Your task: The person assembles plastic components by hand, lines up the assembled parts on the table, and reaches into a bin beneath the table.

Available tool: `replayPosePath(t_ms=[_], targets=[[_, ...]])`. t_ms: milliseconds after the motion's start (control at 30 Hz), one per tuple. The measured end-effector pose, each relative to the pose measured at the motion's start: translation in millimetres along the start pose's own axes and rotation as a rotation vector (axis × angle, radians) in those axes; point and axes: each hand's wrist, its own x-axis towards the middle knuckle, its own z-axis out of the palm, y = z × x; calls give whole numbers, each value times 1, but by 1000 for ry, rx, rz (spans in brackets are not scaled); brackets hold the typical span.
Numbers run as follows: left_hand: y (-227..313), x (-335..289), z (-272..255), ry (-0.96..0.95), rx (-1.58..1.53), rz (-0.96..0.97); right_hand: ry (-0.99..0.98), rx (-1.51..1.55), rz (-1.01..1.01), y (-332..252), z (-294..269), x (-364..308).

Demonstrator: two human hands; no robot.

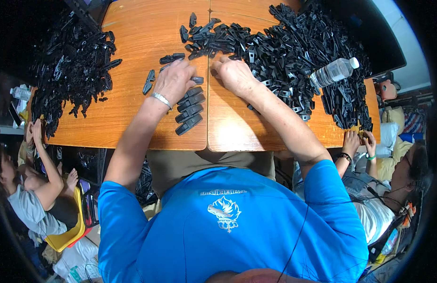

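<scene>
Bare tabletop (133, 108) btwn clip piles (72, 70); bottle (334, 71) blocks right.

Seen from a single head-worn fisheye camera, looking steeply down and forward, close above the left hand (173, 80) and right hand (233, 73); beyond them, an orange-brown wooden table (133, 47), its straight edges bowed toward the dark rim.

A clear plastic water bottle (333, 71) lies on its side at the wooden tabletop's (133, 47) right, with a yellow chair (69, 233) lower left.
</scene>
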Motion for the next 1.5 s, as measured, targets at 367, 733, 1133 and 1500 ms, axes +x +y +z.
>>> replayPosePath(t_ms=[367, 733, 1133, 1500], targets=[[-7, -41, 17, 228, -253, -245, 175, 320, -15, -37, 7, 1], [-13, -45, 27, 366, -308, -192, 158, 420, -139, -15, 15, 17], [-15, -36, 1, 90, -442, -267, -131, 478, -308, -11, -1, 33], [-27, 6, 7, 229, 33, -326, -48, -31, -127, -28, 4, 87]])
